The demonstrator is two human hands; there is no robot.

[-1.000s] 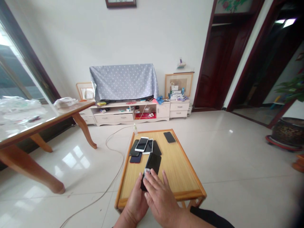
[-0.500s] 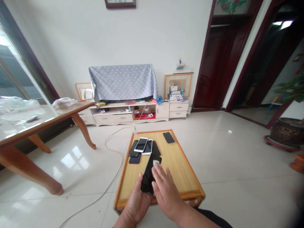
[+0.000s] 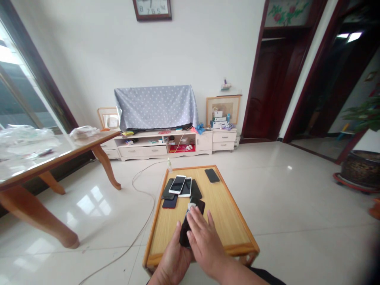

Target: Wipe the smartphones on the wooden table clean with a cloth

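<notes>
Tissue under flattened right hand is apparently wiping black phone by near edge of tabletop; left hand, grip curled round phone, is likely needing steadiness next.

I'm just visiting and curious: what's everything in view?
Low table: 1, wooden, centre
Held smartphone: 1, black, above low table
Wipe: 1, white, on held smartphone
Overlapping smartphones: 2, white, low table's left
Other phones or cases: 3+, dark, around these
Lone smartphone: 1, black, low table's far right
Bottle: 1, clear, low table's far left corner
Large table: 1, brown, left
Plastic bags: several, whitish, large table
Cabinet: 1, white, far wall
Dotted cloth: 1, greyish, above cabinet
Wooden frames: 2, tan, flanking cloth
Clock: 1, white, top
Cable: 1, pale, floor
Door: 1, maroon, right
Potted plant: 1, green, right
Left hand: 1, holding smartphone
Right hand: 1, on wipe
</notes>
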